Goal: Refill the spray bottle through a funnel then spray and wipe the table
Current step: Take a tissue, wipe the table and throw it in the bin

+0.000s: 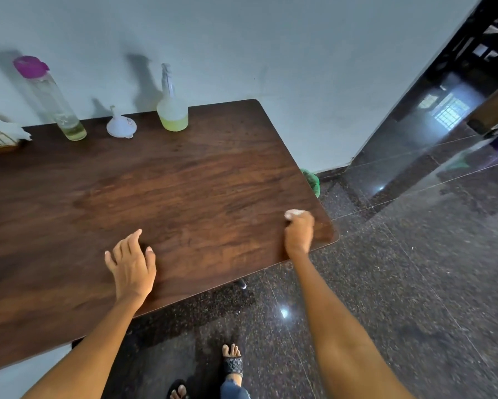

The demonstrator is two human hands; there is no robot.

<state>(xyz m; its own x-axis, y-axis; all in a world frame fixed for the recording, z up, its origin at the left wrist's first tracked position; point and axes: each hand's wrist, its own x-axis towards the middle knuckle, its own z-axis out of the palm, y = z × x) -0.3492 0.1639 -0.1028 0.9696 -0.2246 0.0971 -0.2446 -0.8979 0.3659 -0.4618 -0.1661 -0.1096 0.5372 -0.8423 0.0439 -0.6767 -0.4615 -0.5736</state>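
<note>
Right hand [299, 232] clenched around a white cloth [293, 213] near the table [184, 182] corner; left hand [132, 262] flat, fingers relaxed, holding nothing. Spray bottle [172, 106] stands upright at the far edge, funnel [121, 124] inverted beside it

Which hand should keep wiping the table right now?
The right hand, probably. It grips a small white cloth against the table near its right corner. The left hand rests open on the wood, holding nothing.
</note>
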